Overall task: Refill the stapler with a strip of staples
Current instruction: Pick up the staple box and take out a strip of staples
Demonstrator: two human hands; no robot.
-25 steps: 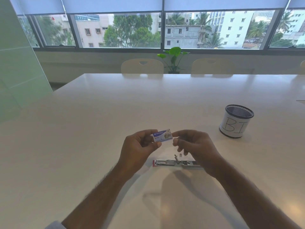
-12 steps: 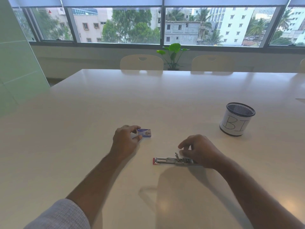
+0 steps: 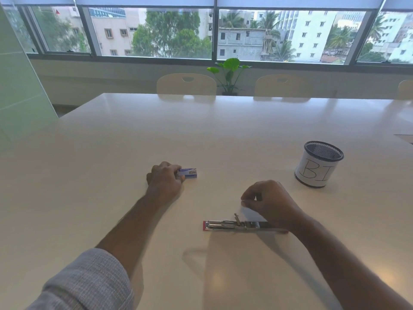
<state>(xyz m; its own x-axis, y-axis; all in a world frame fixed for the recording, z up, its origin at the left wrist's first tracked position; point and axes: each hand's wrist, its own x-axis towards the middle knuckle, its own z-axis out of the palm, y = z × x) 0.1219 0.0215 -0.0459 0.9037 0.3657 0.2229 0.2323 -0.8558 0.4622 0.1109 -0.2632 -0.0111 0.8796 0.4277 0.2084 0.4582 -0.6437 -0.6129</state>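
Since earlier, left hand had set the staple box down, fingers touching it; right hand, fingers pinched on something unclear, hovered over the opened stapler; loading remained.

Blue-and-white staple box, silver stapler with red end, black mesh cup wrapped white, grey-checked sleeve.

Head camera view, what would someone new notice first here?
The opened stapler lies flat on the white table near the middle, with the right hand just above its right end, fingertips pinched together. Further left, the left hand rests on the table touching a small staple box. A mesh cup with handwritten letters stands off to the right.
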